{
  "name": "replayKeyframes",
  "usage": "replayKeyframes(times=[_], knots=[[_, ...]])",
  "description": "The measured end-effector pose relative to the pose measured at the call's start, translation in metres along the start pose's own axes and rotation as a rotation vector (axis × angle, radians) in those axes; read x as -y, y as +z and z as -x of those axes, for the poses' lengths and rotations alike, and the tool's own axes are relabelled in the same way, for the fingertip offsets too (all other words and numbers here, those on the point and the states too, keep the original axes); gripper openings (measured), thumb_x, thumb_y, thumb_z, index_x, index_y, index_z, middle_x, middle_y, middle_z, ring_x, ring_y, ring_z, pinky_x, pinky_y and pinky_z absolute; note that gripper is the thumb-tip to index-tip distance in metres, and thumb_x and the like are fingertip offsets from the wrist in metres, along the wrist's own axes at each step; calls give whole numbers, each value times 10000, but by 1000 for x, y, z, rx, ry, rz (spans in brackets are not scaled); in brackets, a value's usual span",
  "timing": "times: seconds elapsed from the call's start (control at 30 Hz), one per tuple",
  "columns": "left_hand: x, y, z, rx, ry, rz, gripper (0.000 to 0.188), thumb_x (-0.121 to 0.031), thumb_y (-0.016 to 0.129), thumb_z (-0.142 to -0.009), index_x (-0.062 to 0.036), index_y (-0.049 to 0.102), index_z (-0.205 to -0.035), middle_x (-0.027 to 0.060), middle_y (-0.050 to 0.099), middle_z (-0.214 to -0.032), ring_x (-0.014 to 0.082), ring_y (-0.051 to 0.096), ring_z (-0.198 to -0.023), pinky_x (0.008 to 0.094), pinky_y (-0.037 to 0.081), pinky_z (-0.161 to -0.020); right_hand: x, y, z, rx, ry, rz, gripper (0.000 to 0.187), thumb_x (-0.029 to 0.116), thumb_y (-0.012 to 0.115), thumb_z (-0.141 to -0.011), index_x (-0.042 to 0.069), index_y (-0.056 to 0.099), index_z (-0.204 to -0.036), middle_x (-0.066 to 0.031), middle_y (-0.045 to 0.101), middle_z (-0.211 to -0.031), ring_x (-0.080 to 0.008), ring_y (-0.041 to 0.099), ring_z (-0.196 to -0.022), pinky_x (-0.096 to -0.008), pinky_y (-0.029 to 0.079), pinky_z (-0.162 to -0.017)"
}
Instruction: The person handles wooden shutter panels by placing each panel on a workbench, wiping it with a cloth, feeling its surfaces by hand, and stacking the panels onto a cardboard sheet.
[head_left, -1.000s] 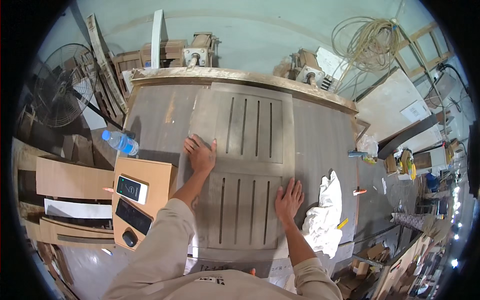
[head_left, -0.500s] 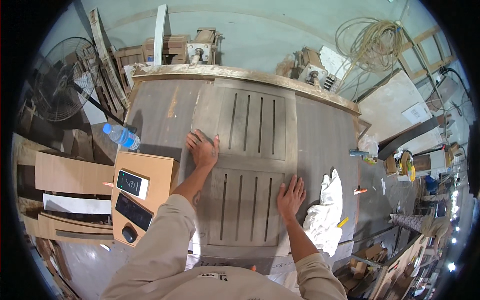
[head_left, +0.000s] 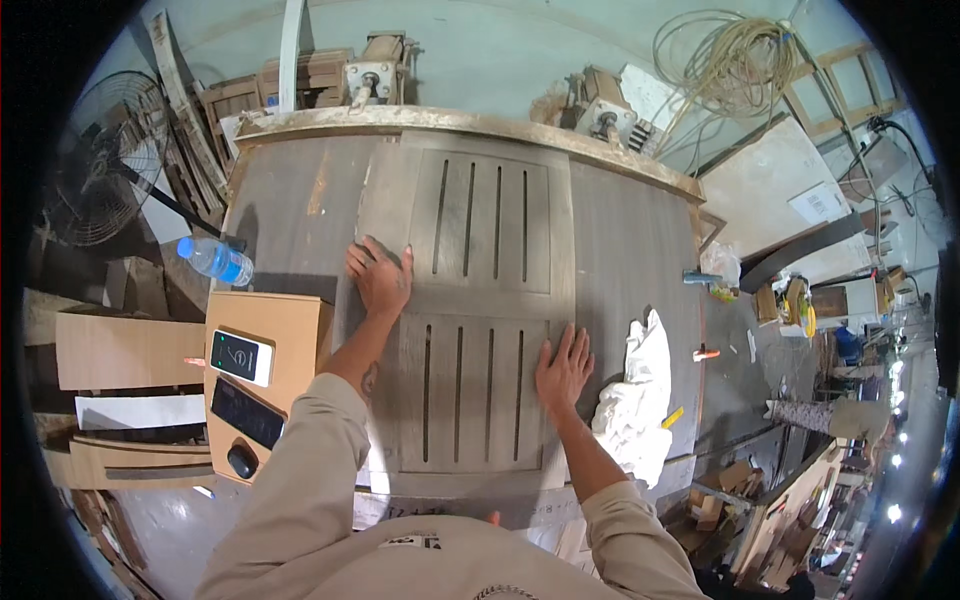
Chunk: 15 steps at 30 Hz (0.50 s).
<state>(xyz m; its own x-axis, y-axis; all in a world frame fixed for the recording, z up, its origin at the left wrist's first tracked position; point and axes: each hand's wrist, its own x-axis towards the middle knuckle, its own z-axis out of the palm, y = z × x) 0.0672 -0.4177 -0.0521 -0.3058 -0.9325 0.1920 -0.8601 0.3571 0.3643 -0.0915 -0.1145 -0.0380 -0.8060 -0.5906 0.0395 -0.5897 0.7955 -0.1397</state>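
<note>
Fingers (head_left: 580, 348) spread; left hand (head_left: 382, 288), right hand (head_left: 562, 382) at edges of slotted panel (head_left: 480, 303).

There are one panel (head_left: 478, 303), eight slots (head_left: 498, 222), two cylinders (head_left: 384, 47), one bottle (head_left: 215, 260).

Left hand (head_left: 383, 284) at left edge of slotted panel (head_left: 482, 301), right hand (head_left: 565, 374) at right edge; white cloth (head_left: 636, 405) near right edge of workbench (head_left: 635, 240).

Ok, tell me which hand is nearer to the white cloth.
Right. The right hand lies at the right edge of the slotted wooden panel, just left of the white cloth; the left hand is at the panel's left side, farther away.
</note>
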Motion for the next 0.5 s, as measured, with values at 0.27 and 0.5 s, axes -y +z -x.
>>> replayKeyframes(times=[0.27,0.5], knots=[[8,14,-6,-111,57,-104,804,-482,505,-897,165,301,-1330,407,314,-1275,514,289,-1214,556,208,-1052,4,1,-8,22,7,-12,622,419,387,-961,86,262,-1471,-207,255,-1505,-328,225,-1403,-503,140,-1135],[11,17,-8,-107,91,-101,843,-543,491,-883,170,331,-1302,369,372,-1187,470,368,-1099,536,281,-972,1,3,-8,-8,-9,-9,625,420,385,-959,82,262,-1469,-216,267,-1496,-330,229,-1402,-504,149,-1129]])
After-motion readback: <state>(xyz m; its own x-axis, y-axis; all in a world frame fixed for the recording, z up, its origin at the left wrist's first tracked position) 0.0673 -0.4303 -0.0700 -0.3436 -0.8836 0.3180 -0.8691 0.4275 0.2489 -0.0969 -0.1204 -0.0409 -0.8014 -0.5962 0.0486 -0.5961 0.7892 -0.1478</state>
